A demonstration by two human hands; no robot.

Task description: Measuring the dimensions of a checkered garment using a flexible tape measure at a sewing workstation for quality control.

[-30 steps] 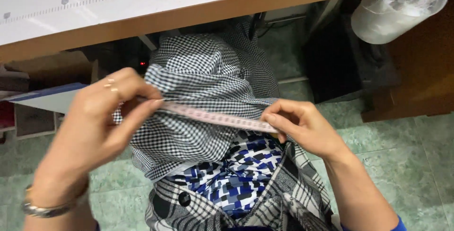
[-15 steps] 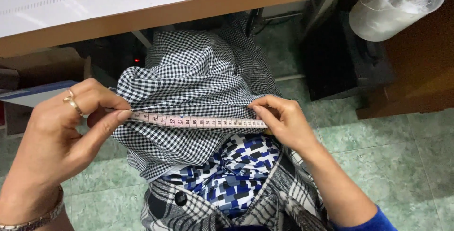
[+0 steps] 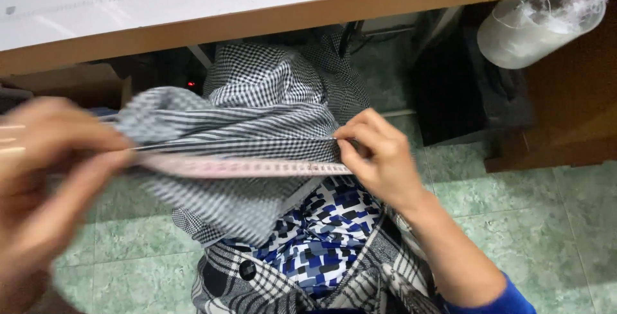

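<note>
A black-and-white checked cloth (image 3: 270, 108) hangs in front of me, over my lap. A pale pink measuring tape (image 3: 244, 167) is stretched flat across it. My left hand (image 3: 48, 179), blurred at the left edge, pinches one end of the tape together with the cloth. My right hand (image 3: 379, 156) pinches the other end against the cloth's right edge. Below the cloth lie a blue, black and white patterned fabric (image 3: 321, 237) and a plaid garment (image 3: 257, 285).
A white-topped table with a wooden edge (image 3: 289, 15) runs across the top. A white plastic bag (image 3: 533, 25) hangs at the upper right beside dark wooden furniture (image 3: 572, 121). Green tiled floor (image 3: 514, 224) lies below. A cardboard box (image 3: 71, 82) sits under the table at left.
My left hand has swung left and toward the camera, pulling the tape and cloth longer and wider. My right hand has stayed at the cloth's right edge.
</note>
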